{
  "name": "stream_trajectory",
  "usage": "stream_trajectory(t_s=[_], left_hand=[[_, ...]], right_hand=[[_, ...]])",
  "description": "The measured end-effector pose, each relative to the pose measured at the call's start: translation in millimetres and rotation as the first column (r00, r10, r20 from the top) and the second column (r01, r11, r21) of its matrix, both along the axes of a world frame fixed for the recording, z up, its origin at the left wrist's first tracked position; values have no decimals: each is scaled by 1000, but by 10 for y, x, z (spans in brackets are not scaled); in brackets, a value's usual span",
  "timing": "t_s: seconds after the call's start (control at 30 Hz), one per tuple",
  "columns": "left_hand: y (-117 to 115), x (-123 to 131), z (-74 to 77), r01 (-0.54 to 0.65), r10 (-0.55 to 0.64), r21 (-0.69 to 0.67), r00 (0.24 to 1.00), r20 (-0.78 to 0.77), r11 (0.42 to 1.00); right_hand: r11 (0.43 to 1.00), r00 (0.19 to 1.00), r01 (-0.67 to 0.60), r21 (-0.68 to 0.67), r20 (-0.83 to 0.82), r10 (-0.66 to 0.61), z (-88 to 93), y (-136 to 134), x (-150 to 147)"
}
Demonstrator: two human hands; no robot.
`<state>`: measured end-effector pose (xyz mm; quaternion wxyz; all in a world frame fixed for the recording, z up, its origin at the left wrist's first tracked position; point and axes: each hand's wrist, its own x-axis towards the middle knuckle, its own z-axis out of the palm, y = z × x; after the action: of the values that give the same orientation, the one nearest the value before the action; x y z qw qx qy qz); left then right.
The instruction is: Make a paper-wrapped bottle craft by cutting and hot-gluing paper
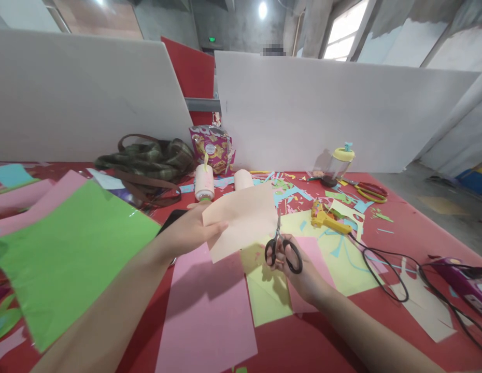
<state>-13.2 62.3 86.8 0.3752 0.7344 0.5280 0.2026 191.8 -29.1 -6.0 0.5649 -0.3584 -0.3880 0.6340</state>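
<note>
In the head view, our left hand (194, 228) pinches the peach paper sheet (244, 220) by its left edge, above the red table (353, 336); our right hand (303, 281) curls through the loops of the black-handled scissors (278, 239). We judge the sheet light, bendable and easily creased, best gripped near an edge. Pink paper (210, 321) lies beneath; a yellow glue gun (329, 221) clutters the right.

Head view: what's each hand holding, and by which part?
Left hand: pale peach sheet, by its left edge, thumb on top. Right hand: scissors, by the black handle loops.
</note>
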Motion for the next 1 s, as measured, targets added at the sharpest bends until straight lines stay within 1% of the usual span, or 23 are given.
stream_trajectory(t_s=[0.1, 0.17, 0.3, 0.47, 0.63, 0.7, 0.83, 0.93, 1.0], left_hand=[[32, -39, -17, 97, -96, -15, 995, 31, 995], [44, -52, -16, 118, -116, -13, 990, 80, 993], [42, -52, 14, 113, -108, -46, 989, 105, 992], [32, -40, 55, 100, -99, -5, 988, 116, 995], [70, -69, 36, 132, -129, -9, 979, 160, 991], [93, -86, 14, 115, -111, -12, 978, 179, 993], [117, -102, -17, 28, -25, -11, 971, 239, 1000], [113, -89, -13, -50, 34, 61, 970, 241, 997], [103, -72, 0, -66, 42, 100, 974, 222, 993]], right_hand=[[1000, 1000, 6, 29, 14, -7, 9, -8, -7], [999, 1000, 4, 36, 22, -4, 10, -9, -7], [999, 999, 15, 29, 42, -16, 10, -8, 0], [999, 997, 31, 28, 66, -33, 1, -10, 5], [999, 993, 45, 28, 105, -48, 2, -5, 1], [999, 993, 36, 32, 109, -40, 4, -3, 1], [999, 994, 29, 30, 107, -32, -3, -5, 0], [999, 994, 31, 13, 107, -32, -13, -8, -5], [1000, 996, 26, 7, 84, -26, -19, -9, -9]])
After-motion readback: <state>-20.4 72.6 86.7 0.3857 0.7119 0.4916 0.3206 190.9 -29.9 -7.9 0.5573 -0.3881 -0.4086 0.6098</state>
